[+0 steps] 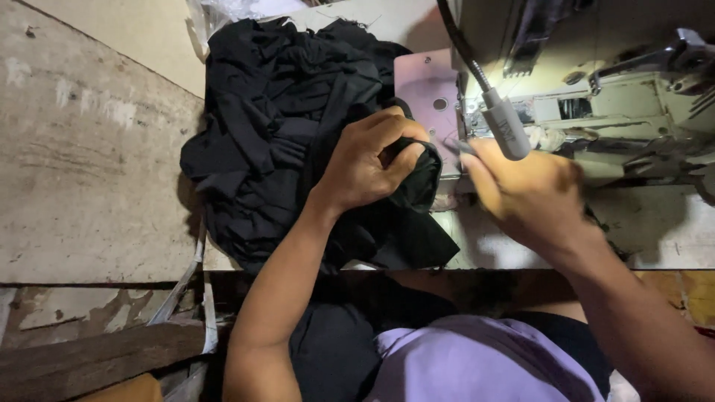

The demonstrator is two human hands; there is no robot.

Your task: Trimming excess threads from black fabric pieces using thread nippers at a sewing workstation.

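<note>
Left hand (369, 160) pinches a fold of black cloth (275, 112) at the sewing machine (596, 104); right hand (529, 190) is blurred, grip unclear, beside it.

Two bare forearms with no sleeves reaching the wrists, left hand (369, 160) and right hand (525, 193) without rings, watch or gloves, right hand blurred, lavender shirt (484, 365) over the torso, dark garment at the lap.

A worn pale table (89, 171) carries heaped black cloth (275, 112) and a sewing machine (618, 104).
</note>
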